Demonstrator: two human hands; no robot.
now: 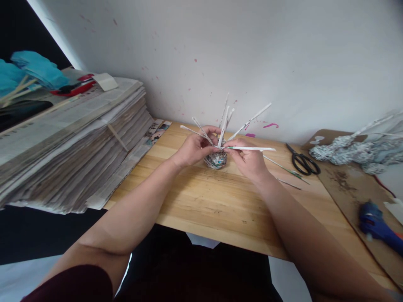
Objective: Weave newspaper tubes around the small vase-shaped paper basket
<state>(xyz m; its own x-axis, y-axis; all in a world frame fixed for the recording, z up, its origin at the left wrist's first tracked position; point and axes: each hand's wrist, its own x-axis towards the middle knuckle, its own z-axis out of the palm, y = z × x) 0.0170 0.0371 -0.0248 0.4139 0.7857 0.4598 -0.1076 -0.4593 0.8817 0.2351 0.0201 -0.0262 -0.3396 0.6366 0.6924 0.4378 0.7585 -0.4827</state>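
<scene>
A small round basket (216, 161) woven from rolled newspaper tubes rests on the wooden table (201, 201). Several upright paper tubes (224, 126) fan out from its rim. My left hand (192, 147) is closed around the basket's left side, thumb at the front of the rim and fingers behind. At the right of the rim, my right hand (250, 161) pinches a white paper tube (255, 148) that points to the right and has a green mark near its inner end. My fingers partly cover the rim and the basket's far side.
Black scissors (302, 162) and thin paper tubes (283, 167) lie to the right. Beyond them are woven paper pieces (343, 149), a brown board (343, 188) and a blue glue gun (379, 224). A tall newspaper stack (94, 155) carrying a red stapler (75, 87) stands left. The wall (252, 54) borders the back.
</scene>
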